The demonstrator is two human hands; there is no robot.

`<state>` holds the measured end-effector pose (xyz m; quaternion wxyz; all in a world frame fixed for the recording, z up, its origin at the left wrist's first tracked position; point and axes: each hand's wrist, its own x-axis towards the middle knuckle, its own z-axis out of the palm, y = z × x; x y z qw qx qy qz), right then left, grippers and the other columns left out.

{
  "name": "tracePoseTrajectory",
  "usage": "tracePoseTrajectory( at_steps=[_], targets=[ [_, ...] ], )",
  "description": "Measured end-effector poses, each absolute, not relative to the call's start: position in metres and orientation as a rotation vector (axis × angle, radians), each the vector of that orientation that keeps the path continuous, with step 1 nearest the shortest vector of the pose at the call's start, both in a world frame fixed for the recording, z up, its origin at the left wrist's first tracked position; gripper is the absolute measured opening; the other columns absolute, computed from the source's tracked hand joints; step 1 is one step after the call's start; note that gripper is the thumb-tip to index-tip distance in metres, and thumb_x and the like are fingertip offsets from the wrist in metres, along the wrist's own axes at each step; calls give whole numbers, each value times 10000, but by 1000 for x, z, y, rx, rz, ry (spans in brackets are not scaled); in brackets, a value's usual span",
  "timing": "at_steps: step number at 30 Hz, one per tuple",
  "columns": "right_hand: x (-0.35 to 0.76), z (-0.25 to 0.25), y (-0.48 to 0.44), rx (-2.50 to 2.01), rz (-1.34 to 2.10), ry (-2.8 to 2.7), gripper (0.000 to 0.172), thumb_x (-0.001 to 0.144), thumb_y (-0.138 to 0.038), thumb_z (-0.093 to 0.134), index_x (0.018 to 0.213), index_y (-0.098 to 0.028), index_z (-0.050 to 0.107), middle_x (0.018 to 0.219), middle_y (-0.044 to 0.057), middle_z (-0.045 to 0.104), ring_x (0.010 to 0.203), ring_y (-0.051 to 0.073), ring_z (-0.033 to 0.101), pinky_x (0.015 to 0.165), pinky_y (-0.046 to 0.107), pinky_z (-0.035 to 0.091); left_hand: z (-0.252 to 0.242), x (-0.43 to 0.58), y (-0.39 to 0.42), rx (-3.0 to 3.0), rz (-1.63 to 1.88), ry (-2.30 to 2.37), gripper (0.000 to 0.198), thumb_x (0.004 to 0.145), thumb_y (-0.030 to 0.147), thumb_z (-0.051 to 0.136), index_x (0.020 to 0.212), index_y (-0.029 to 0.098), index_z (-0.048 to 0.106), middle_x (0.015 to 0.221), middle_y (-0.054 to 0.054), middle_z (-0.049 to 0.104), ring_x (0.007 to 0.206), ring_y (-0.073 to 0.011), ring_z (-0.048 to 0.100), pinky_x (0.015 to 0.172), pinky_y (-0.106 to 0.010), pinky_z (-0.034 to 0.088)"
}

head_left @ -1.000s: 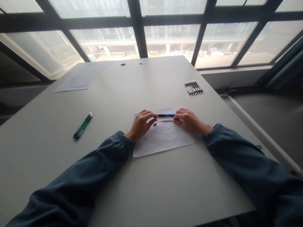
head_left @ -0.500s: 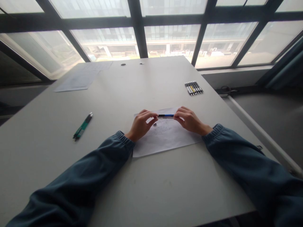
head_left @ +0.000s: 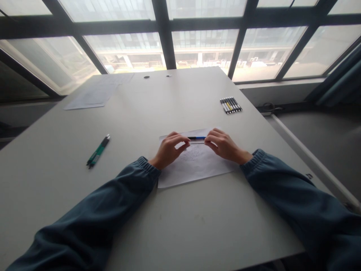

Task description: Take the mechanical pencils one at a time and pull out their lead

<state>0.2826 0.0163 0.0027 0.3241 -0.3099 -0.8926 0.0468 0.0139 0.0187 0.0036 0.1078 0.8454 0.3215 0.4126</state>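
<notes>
Ends of the thin, dark, straight rod [head_left: 197, 143] vanish into my left hand [head_left: 169, 149] and right hand [head_left: 225, 146]; too fine to read material. Black-and-blue slim pen [head_left: 196, 138] just beyond it, ends covered too. Thin, slightly wavy white paper sheet [head_left: 203, 167] under both, faint grey marks blurred. Rod spans the gap between hands: right pinched on it, left thumb and finger nearly meeting, can't tell if gripping.
</notes>
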Motion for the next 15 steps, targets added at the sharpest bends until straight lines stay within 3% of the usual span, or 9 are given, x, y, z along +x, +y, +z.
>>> tracePoseTrajectory(
  at_steps=[7,15],
  targets=[
    [274,6,8,-845,142,-2382,194,1038,-248,477,924,-197,625,848,67,643,772,189,553,712,304,417,6,15,18,2502,1191,878,110,929,303,686,971,213,735,897,-47,756,855,-175,665,810,-330,552],
    [272,1,8,-773,210,-2379,174,1025,-259,516,948,-197,660,876,72,687,813,198,607,766,322,457,10,17,16,2519,1207,791,92,926,280,687,968,213,735,887,-46,763,845,-174,669,798,-329,557]
  ],
)
